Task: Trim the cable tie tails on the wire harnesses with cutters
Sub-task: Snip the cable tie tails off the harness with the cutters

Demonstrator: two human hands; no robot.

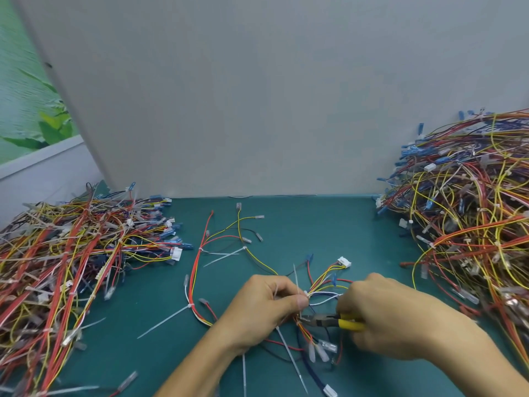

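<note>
A wire harness (pixel 197 270) of red, yellow, white and black wires lies spread on the green table (pixel 357 230). Long white cable tie tails (pixel 164 320) stick out from it. My left hand (pixel 263 308) pinches the bundle near a tie, fingers curled round the wires. My right hand (pixel 383 313) grips yellow-handled cutters (pixel 332 321). The dark jaws of the cutters sit at the bundle just below my left thumb, against a tie. Whether the jaws are closed on the tail I cannot tell.
A big heap of harnesses (pixel 74 259) with untrimmed tails covers the left of the table. Another heap (pixel 469 219) rises at the right. A grey panel (pixel 257 96) stands behind. A white connector (pixel 344 262) lies beyond my hands.
</note>
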